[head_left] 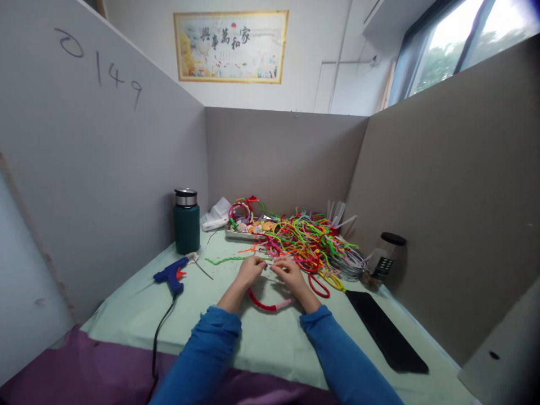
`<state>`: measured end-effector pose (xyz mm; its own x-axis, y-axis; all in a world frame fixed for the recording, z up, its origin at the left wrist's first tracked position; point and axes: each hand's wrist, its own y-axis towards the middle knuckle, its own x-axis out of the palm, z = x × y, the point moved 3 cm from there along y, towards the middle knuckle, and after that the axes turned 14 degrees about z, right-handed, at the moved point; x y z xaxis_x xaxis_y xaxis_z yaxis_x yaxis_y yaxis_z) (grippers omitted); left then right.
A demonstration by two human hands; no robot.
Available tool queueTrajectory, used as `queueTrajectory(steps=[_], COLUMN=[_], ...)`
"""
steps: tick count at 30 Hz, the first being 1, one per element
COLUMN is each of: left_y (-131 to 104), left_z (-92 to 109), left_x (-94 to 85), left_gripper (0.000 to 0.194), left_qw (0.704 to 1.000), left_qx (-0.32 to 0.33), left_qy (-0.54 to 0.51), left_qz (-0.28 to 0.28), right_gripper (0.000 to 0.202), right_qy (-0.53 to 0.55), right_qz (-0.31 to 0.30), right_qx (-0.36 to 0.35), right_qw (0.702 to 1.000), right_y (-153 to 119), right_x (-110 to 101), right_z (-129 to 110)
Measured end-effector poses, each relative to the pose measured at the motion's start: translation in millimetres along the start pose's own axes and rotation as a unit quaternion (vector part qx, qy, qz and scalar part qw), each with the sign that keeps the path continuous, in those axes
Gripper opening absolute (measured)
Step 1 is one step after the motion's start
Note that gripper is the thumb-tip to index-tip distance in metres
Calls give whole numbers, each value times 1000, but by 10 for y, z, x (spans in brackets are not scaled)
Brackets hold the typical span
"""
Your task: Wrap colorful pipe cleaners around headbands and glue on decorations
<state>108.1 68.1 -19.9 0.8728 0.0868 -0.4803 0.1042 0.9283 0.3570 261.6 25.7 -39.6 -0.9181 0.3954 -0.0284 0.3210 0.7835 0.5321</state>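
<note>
My left hand (252, 271) and my right hand (288, 272) meet over the middle of the table, both with fingers pinched together. Between the fingertips shows a tiny dark red bit (266, 266), too small to name. Just below the hands a curved band wrapped in red and pink fuzzy pipe cleaner (266, 307) hangs or lies; its upper ends are hidden behind the hands. A twisted green pipe cleaner (223, 260) lies on the cloth beyond my left hand. Past my right hand spreads a big tangle of coloured pipe cleaners (307, 233).
A blue glue gun (171, 277) with a black cord lies at left, near a green bottle (187, 225). Behind are a metal tray (242, 234) of small pieces and white tissue (216, 215). At right lie red-handled scissors (319, 285), a black flat object (386, 332) and a jar (383, 259).
</note>
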Motion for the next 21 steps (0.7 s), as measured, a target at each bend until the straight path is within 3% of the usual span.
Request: queueTrajectory(steps=[3, 6, 11, 14, 21], left_y=[2, 7, 5, -17, -79], left_z=[-19, -55, -88, -69, -10], left_x=[6, 33, 31, 24, 29], left_gripper=[19, 18, 13, 8, 10], left_qw=[1000, 999, 995, 989, 963], left_qx=[-16, -41, -92, -125, -182], left_qy=[-6, -25, -48, -82, -188], left_qz=[-1, -6, 17, 1, -70], right_gripper=[10, 7, 5, 9, 10], right_qy=[-114, -222, -360, -401, -423], right_qz=[-7, -8, -17, -21, -5], right_qx=[-169, -247, -301, -321, -339], right_qw=[979, 943, 883, 858, 840], right_y=[-59, -115, -172, -192, -203], right_x=[31, 46, 78, 121, 175], right_z=[-82, -151, -262, -314, -343])
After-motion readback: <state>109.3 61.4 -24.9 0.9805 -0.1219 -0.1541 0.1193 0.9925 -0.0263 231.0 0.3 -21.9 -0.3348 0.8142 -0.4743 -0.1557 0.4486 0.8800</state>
